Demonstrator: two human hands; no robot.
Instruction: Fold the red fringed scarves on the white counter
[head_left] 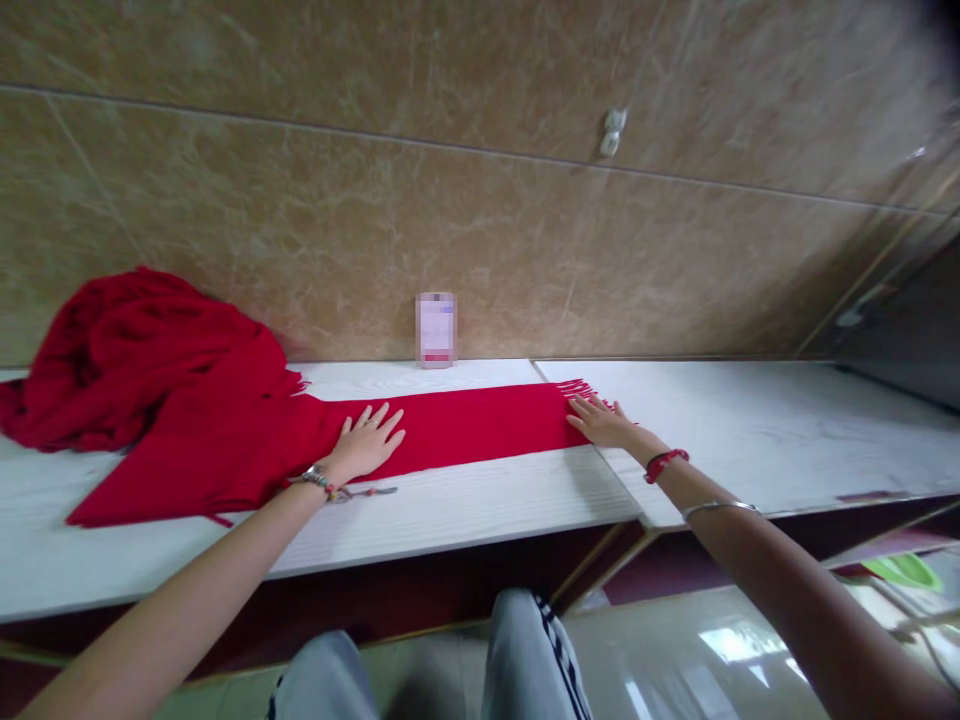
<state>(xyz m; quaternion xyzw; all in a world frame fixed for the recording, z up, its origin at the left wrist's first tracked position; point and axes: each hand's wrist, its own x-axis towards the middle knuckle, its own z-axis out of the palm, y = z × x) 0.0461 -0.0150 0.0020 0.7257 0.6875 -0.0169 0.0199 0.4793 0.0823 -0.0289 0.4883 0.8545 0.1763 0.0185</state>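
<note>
A brown marbled wall [480,230] fills the upper half of the frame, and a white table [750,430] runs across the middle below it. On the table lies a red scarf [480,430], reaching from the left edge to just right of centre. As far as can be judged, the flattening is only part done: the stretch at the centre lies smooth and straight-edged, while the bulk at left is a loose heap [150,340], with a broad, slanting flap at lower left, and has yet to be laid out. Whether that smooth stretch is one layer or more cannot be told. The person's knees [529,650] show at bottom centre. The two hands are well apart, both palm down on the scarf and clamped on nothing. The left hand [367,445], fingers spread, rests left of centre, where the smooth stretch meets the rumpled part; the right hand [600,422] rests on its right end, by the fringe [576,387]. The smooth cloth thus lies between the hands, the heap beyond the left one. Behind, a pale block [436,330], too blurred to name, stands upright by the wall; a small hook [613,132] is at upper right.
</note>
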